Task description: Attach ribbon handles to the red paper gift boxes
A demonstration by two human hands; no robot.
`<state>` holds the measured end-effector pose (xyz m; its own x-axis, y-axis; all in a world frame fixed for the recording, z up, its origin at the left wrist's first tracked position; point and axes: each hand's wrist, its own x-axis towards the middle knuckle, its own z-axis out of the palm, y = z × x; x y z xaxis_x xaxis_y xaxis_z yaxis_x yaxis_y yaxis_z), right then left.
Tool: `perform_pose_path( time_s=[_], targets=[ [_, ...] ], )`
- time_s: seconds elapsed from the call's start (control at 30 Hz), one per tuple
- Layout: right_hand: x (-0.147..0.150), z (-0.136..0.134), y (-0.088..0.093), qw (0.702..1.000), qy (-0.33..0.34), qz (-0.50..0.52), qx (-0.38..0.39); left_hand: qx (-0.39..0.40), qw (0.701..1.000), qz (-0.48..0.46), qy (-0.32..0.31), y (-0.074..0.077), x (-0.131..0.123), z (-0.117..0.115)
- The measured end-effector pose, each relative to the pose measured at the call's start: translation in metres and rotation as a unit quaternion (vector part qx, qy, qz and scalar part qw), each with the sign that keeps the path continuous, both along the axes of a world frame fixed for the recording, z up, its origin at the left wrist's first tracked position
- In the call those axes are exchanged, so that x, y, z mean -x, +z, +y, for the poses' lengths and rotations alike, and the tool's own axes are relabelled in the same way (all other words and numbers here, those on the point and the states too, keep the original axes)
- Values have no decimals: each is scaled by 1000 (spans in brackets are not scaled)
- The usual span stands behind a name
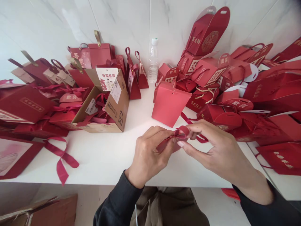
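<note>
Over the front of the white table, my left hand (150, 153) is closed round the top of a small red gift box (180, 146), much of which my fingers hide. A red ribbon (182, 130) forms a loop at the top of that box. My right hand (211, 144) has its fingertips at the loop's right side, with the thumb by the box below. Just beyond both hands stands a red box (171, 102) with a small hole near its upper edge. A ribbon end (185, 118) lies behind the right fingers.
A cardboard carton (117, 110) of red ribbons stands left of centre. Red gift boxes (28, 103) crowd the left side, and more boxes (209, 72) pile up on the right. A plastic bottle (153, 61) stands by the wall. One loose ribbon (61, 157) hangs over the table edge.
</note>
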<state>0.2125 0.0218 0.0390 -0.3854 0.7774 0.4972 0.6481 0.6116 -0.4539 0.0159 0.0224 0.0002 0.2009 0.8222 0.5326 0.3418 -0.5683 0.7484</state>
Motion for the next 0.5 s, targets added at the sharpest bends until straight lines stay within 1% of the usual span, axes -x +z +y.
perform_pose_path(
  time_s=[0.2, 0.3, 0.5],
  targets=[
    [0, 1, -2, 1000, -3, -8, -17, 7, 1000, -24, -15, 1, 2, 1],
    [0, 2, -3, 999, 8, -25, -41, 15, 999, -25, -23, 0, 2, 2],
    [-4, 4, -5, 994, 35, -65, -82, 13, 999, -24, -19, -1, 2, 3]
  ],
)
